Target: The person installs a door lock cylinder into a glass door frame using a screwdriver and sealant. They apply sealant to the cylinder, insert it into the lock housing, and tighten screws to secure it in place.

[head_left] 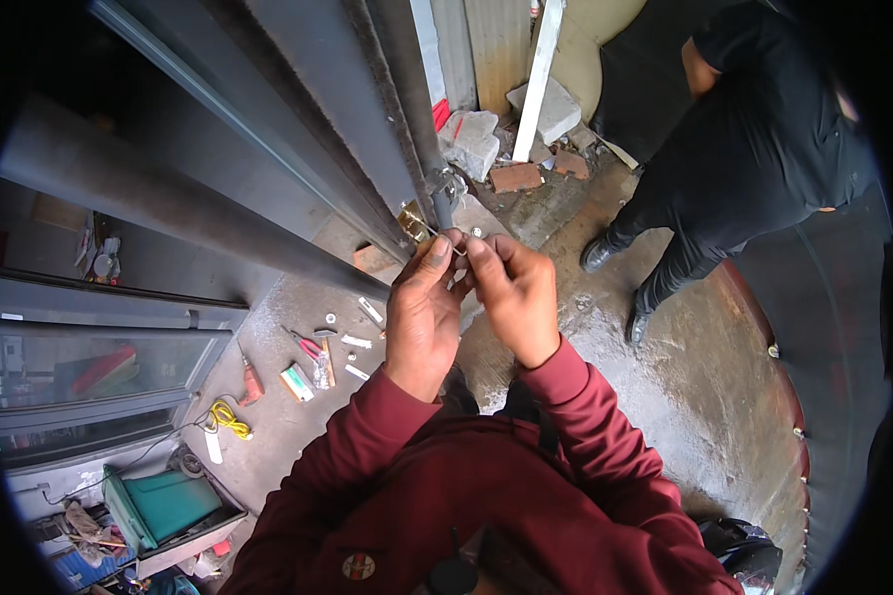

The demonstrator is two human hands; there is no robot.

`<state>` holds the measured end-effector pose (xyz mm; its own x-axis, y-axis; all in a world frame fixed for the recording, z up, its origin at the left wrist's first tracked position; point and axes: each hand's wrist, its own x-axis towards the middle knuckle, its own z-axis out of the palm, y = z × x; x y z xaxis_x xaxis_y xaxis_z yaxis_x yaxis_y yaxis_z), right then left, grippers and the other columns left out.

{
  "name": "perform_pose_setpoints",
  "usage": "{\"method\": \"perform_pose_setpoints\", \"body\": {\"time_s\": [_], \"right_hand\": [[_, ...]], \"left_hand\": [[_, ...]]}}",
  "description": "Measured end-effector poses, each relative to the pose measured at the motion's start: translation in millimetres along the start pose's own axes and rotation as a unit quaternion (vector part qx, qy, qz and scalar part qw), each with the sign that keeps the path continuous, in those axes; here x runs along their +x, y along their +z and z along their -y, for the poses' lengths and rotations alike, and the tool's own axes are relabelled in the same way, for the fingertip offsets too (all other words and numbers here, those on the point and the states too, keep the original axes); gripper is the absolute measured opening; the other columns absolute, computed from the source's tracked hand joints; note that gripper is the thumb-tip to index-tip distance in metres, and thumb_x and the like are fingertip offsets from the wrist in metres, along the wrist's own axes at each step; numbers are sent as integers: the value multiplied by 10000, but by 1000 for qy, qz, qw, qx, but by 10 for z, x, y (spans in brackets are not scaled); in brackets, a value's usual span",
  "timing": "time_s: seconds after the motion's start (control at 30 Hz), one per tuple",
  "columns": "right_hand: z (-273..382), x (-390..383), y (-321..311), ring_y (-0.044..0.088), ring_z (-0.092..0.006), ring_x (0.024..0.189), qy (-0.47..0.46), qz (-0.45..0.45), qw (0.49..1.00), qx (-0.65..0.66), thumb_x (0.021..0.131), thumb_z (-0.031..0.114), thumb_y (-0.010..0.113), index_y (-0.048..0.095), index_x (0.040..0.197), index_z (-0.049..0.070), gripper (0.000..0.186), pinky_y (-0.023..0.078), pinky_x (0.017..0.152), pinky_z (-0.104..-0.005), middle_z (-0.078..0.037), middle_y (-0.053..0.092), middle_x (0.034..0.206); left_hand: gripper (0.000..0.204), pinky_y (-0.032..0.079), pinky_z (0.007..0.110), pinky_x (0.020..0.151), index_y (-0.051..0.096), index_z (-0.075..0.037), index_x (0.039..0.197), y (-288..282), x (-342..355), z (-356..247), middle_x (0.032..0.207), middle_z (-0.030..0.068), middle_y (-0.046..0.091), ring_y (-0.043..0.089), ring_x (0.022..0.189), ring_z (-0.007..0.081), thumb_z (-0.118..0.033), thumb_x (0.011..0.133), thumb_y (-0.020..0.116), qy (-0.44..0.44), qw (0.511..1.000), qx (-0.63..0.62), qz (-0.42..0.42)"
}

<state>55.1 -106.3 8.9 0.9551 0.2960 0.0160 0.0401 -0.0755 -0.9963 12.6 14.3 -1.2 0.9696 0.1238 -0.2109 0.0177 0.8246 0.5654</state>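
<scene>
My left hand (425, 312) and my right hand (518, 297) meet in front of the dark metal door frame, both closed in a pinch. Between their fingertips is a small, thin, pale wire-like piece (459, 251); its exact kind is too small to make out. Just beyond the left fingertips, a brass-coloured lock part (413, 220) sits at the edge of the frame post (392, 89). A grey metal fitting (445, 196) stands right behind the fingers, which hide its lower part.
Pliers (305, 343), a hammer (326, 347), a red power drill (251, 381) and yellow cord (229, 419) lie on the floor at left. Bricks and stone blocks (516, 178) lie ahead. A person in dark clothes (739, 149) stands at right. A green bin (164, 506) is lower left.
</scene>
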Motion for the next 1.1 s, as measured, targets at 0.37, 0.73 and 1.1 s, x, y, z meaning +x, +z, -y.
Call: {"method": "perform_pose_setpoints", "body": {"time_s": [0.37,0.73,1.1], "right_hand": [[-67,18,32,539,-129,577,-238,-55,961,-133,975,139,649,617,934,-32,179,450,515,-264,-24,595,743],[97,-50,-3,595,-198,622,-179,-27,980,-85,894,75,682,635,926,-2,95,494,612,-345,-105,602,720],[2,93,31,556,-150,543,144,83,970,178,1004,317,571,658,855,-12,372,431,512,-276,-76,610,663]], "left_hand": [[220,414,356,979,673,-75,1100,-14,39,53,1084,9,650,566,1023,139,-258,978,672,31,999,-11,-34],[185,486,350,907,670,-82,1080,42,49,50,999,10,651,609,961,147,-239,982,662,31,998,-28,-46],[199,462,299,894,672,-81,1063,14,37,5,1041,4,661,588,948,126,-264,987,658,-6,999,-50,-20]]}}
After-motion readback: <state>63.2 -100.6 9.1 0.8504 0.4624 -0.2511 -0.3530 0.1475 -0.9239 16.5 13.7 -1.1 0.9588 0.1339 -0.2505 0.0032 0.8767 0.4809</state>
